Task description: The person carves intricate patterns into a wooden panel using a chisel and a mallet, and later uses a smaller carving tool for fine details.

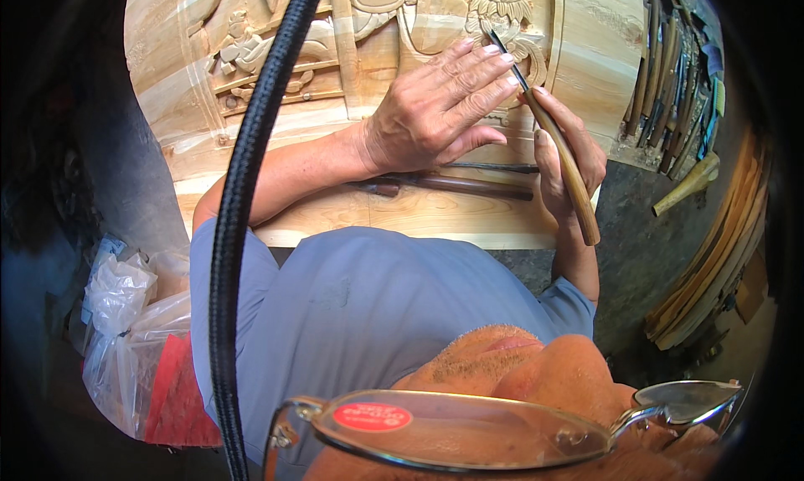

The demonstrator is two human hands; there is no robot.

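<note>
My right hand (589,156) is wrapped round the brown wooden handle of a carving chisel (578,192), whose thin dark blade slants up and left over a carved wooden panel (596,33). Flat and stretched out, the fingers of my left hand (431,108) reach to the blade and their tips touch or nearly touch it; the thumb stands apart. The blade's tip lies over a carved figure in relief (502,7). Nearer to me, another chisel with a dark handle (477,186) rests on the panel's plain margin, beside a shorter dark handle (377,188) partly behind my forearm.
Many long-handled tools (670,79) lie in a row along the right. Beyond them are a yellowish tapered piece (687,184) and stacked curved-looking boards (712,263). A clear plastic bag (121,301) and something red (177,397) are at left. A black braided cable (243,162) crosses the view.
</note>
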